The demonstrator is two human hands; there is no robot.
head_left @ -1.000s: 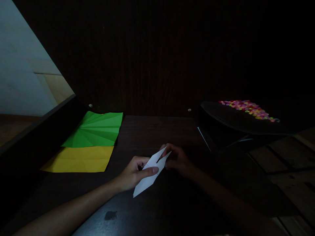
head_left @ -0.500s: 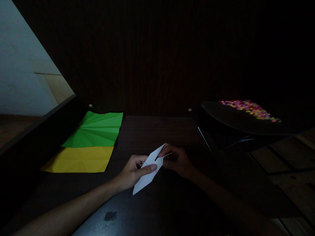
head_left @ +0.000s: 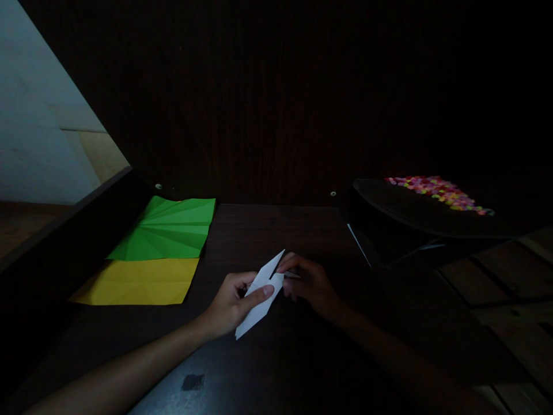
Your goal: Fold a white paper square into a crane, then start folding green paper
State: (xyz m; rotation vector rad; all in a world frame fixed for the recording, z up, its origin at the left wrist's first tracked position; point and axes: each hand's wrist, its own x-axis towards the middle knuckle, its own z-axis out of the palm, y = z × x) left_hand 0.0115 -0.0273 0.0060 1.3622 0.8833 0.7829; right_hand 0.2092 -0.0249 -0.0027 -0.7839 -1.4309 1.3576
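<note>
A folded white paper (head_left: 259, 302), long and pointed at both ends, is held over the dark wooden table (head_left: 268, 230). My left hand (head_left: 231, 302) grips its middle, thumb lying across the top. My right hand (head_left: 309, 283) pinches the upper end, where the paper splits into two narrow points; one point sticks up past the fingers. The lower tip points toward me, close to the table top.
A creased green sheet (head_left: 168, 227) and a yellow sheet (head_left: 138, 281) lie at the left of the table. At the right, a dark tray (head_left: 415, 216) carries several small colourful pieces (head_left: 436, 190). A dark wall panel stands behind. A grey smudge (head_left: 193, 381) marks the near table.
Both hands and the paper shifted slightly left and toward me. My right fingers closed further over the upper flap, so less of the split end shows.
</note>
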